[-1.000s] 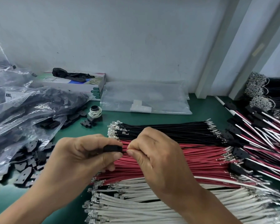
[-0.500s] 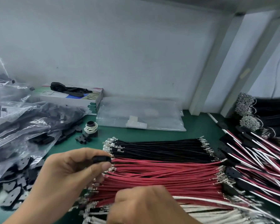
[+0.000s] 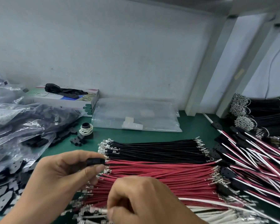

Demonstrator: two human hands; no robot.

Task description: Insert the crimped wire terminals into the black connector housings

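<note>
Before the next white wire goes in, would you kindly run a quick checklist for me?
1. Black connector housing pinched in left hand: ok.
2. Housing's open side facing right hand: cannot tell.
3. Red wire seated in housing: cannot tell.
4. Right hand down at white wires: ok.
5. One single wire pinched: cannot tell, blurred.
6. Spare housings within reach at left: ok.

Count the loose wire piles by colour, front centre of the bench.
3: black wire pile farthest back, red wire pile in the middle, white wire pile nearest, partly hidden by the right hand.
</note>
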